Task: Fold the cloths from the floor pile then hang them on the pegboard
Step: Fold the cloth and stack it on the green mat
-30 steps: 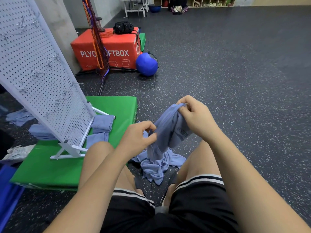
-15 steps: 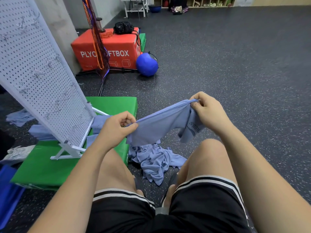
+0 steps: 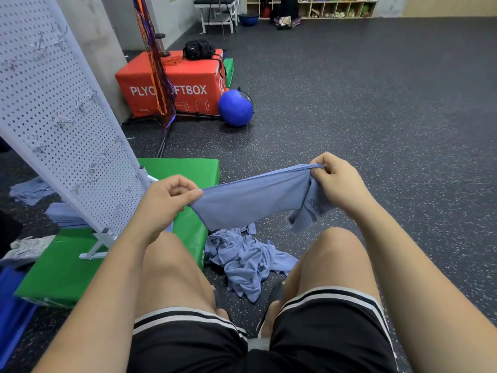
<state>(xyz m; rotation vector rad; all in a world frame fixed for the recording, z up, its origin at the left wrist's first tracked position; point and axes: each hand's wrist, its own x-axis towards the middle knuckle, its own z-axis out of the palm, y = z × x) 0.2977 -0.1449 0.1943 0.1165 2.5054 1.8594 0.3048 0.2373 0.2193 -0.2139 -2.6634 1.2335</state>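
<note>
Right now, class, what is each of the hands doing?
Left hand: closed, pinching one end of the blue cloth.
Right hand: closed, pinching the cloth's other end, a corner hanging below.

The cloth (image 3: 250,200) hangs in the air between the left hand (image 3: 166,200) and the right hand (image 3: 336,184). Each hand pinches one end. Under the cloth, on the floor (image 3: 376,103) between the legs, lies the pile (image 3: 244,262). The mat (image 3: 67,273) lies just left of the pile. The pegboard (image 3: 53,117) stands on the mat. Folded cloths (image 3: 64,214) lie behind the pegboard. Far behind the mat sits the box (image 3: 196,74), with a bag (image 3: 199,49) on top. The ball (image 3: 235,107) rests on the floor just right of the box. A bench (image 3: 217,9) and shelves (image 3: 336,6) stand at the far end.
</note>
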